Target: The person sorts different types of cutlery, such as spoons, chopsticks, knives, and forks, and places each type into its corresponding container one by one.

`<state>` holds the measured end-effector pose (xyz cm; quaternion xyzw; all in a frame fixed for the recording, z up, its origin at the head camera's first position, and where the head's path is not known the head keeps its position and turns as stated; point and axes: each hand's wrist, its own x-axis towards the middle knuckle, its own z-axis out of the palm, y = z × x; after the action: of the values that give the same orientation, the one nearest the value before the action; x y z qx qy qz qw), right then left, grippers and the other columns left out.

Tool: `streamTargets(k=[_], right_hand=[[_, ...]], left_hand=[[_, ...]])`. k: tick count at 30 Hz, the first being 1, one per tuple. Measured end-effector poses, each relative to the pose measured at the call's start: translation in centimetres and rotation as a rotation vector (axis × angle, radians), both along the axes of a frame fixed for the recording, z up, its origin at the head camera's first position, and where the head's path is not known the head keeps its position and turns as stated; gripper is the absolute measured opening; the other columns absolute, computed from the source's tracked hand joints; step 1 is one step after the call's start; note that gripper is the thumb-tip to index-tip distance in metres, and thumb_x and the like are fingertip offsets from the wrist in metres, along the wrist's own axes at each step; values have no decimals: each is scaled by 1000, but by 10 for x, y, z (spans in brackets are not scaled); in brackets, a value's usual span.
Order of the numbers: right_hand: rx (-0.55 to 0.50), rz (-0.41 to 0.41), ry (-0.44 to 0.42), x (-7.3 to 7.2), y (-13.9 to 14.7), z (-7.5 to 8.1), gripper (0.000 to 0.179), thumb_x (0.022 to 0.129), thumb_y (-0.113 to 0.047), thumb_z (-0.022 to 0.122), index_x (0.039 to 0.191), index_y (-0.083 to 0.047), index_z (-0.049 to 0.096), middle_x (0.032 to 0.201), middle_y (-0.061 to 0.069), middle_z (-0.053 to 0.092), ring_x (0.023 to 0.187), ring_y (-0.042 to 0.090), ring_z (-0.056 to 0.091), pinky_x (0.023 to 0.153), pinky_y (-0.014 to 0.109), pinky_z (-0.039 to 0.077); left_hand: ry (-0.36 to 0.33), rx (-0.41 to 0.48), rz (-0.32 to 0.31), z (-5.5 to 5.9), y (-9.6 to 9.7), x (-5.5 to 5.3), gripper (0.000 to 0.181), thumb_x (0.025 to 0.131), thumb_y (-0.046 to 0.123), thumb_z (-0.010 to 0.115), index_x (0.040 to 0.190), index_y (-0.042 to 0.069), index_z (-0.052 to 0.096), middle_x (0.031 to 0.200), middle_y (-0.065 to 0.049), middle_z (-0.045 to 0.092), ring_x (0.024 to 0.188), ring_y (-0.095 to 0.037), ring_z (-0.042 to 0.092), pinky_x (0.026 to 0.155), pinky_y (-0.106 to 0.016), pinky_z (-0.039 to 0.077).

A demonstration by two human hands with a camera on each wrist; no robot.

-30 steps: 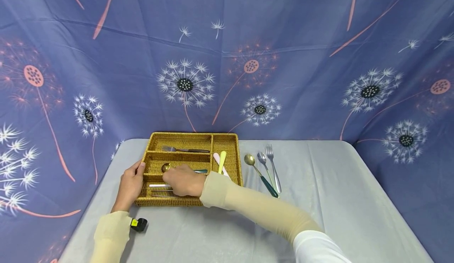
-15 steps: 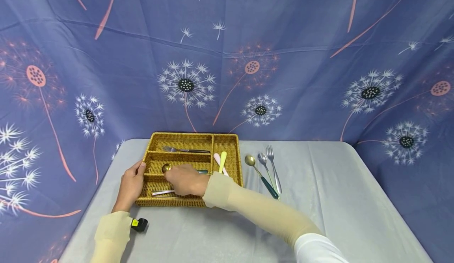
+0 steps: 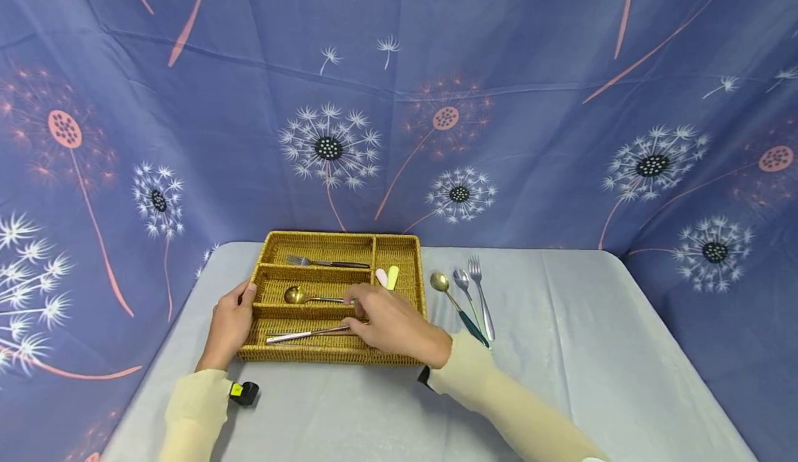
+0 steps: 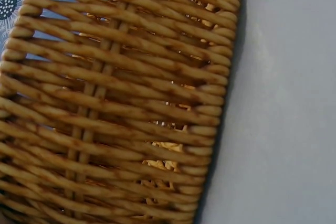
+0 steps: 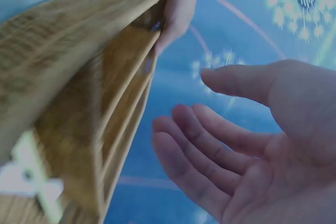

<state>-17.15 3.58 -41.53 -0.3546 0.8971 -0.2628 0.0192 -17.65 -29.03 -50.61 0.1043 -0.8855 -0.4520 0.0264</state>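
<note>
My left hand grips the left wall of a wicker cutlery tray, with a fingertip over the rim. The right hand hovers over the tray's front right part, fingers loosely bent and apart; the right wrist view shows nothing between thumb and fingers. Left of those fingers, a gold-bowled spoon lies in the middle compartment. Slim utensils, one with a pale handle, lie in the front compartment, their right ends behind the hand. A dark-handled fork occupies the back compartment.
Pink and yellow handles show in the tray's right compartment, partly covered by the hand. On the grey cloth right of the tray lie a green-handled gold spoon, a silver spoon and a silver fork. Patterned curtain stands behind.
The right hand has let go of a pale-handled utensil in the front compartment and drawn back to the right, uncovering more of the gold-bowled spoon. The left hand has stayed on the tray.
</note>
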Motion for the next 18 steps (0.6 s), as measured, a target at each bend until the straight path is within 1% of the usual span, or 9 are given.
streamTargets(k=[2, 4, 7, 10, 14, 18], right_hand=[[-53, -57, 13, 1, 19, -4, 22, 99, -19, 80, 117, -8, 72, 87, -6, 64, 64, 4, 51, 51, 20, 45], [-82, -112, 29, 1, 39, -10, 18, 99, -18, 80, 112, -9, 72, 86, -6, 64, 65, 4, 52, 53, 21, 46], [-97, -200, 33, 2, 67, -18, 15, 96, -17, 82, 106, -10, 72, 82, -7, 61, 64, 5, 51, 53, 22, 46], [-105, -272, 23, 5, 90, -27, 15, 94, -14, 83, 103, -11, 72, 79, -9, 60, 64, 4, 52, 53, 22, 47], [-118, -337, 32, 9, 116, -37, 15, 93, -10, 83, 98, -14, 70, 79, -11, 60, 67, 4, 53, 57, 23, 46], [-124, -372, 44, 13, 135, -44, 19, 92, -7, 84, 93, -16, 67, 76, -10, 57, 66, 3, 51, 57, 23, 44]], left_hand=[[3, 0, -1, 1, 0, 0, 67, 118, 48, 28, 168, 3, 32, 168, -28, 36, 157, -51, 28, 128, -67, 26], [2, 1, 0, 2, 0, -1, 67, 118, 48, 28, 168, 3, 32, 168, -28, 35, 157, -51, 28, 128, -66, 25], [0, -3, 0, 3, 0, -1, 67, 118, 49, 28, 168, 4, 33, 168, -28, 36, 157, -50, 28, 129, -66, 25], [-9, -1, 3, 3, 1, 0, 67, 118, 49, 28, 168, 5, 33, 168, -27, 36, 157, -50, 28, 129, -65, 25], [-19, 3, -3, 2, 1, 1, 67, 118, 49, 28, 169, 5, 32, 169, -27, 34, 158, -50, 27, 129, -66, 24], [-17, -4, -2, 2, 1, 0, 67, 118, 48, 28, 168, 5, 32, 169, -27, 35, 158, -50, 27, 129, -66, 25]])
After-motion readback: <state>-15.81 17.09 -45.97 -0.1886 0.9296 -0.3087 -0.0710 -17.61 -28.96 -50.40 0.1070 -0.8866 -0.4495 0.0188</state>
